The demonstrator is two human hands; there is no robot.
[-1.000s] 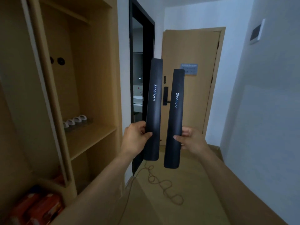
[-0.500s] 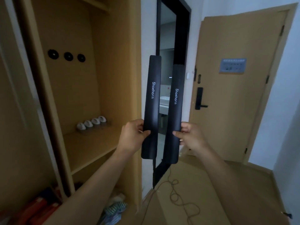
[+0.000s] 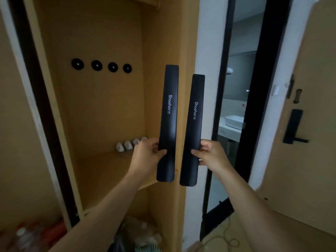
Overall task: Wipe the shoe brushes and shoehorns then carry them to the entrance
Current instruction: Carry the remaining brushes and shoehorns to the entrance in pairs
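I hold two long black shoehorns upright in front of me, each printed with the white word "Shoehorn". My left hand (image 3: 147, 157) grips the left shoehorn (image 3: 168, 122) near its lower end, thumb across the front. My right hand (image 3: 211, 155) pinches the right shoehorn (image 3: 193, 131) at about the same height. The two shoehorns stand side by side with a narrow gap between them, right in front of the open wooden cabinet (image 3: 109, 106). No shoe brush is in view.
Inside the cabinet, several black round hooks (image 3: 101, 66) line the back wall and several small white objects (image 3: 129, 144) sit on the shelf (image 3: 109, 170). A black-framed glass door (image 3: 234, 113) is right of the cabinet. The entrance door (image 3: 309, 124) stands far right. A cord (image 3: 227, 237) lies on the floor.
My view has moved forward and turned left towards the cabinet. The entrance door has slid to the right edge. Both hands keep their hold on the upright shoehorns.
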